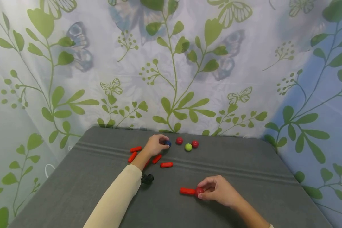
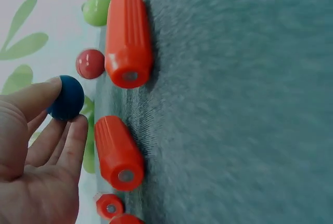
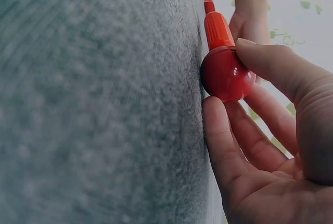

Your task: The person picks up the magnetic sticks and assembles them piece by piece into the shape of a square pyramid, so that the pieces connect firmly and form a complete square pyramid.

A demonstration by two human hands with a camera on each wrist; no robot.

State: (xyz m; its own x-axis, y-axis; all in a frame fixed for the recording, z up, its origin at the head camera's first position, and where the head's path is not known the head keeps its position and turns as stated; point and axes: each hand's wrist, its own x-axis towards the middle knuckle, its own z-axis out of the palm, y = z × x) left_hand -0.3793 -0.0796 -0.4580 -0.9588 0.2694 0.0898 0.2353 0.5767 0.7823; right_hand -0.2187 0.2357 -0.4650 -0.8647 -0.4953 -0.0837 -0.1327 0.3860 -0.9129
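Observation:
My left hand (image 1: 155, 145) reaches to the far part of the table and pinches a blue ball (image 2: 68, 98) between thumb and fingers. Closer in, my right hand (image 1: 219, 191) grips a dark red ball (image 3: 227, 73) by its sides, low over the table. End-on against that ball is a red ridged rod (image 1: 187, 191), pointing left. Two red balls (image 1: 179, 141) and a lime green ball (image 1: 188, 147) lie just right of my left hand. Nearer than the blue ball are loose red rods (image 2: 119, 153) with round metal ends.
Several red rods (image 1: 136, 148) lie around my left forearm, one partly hidden under it. A black object (image 1: 148, 179) sits beside the left sleeve, partly covered. The grey cloth-covered table (image 1: 245, 164) ends at a leaf-and-butterfly curtain (image 1: 171, 79).

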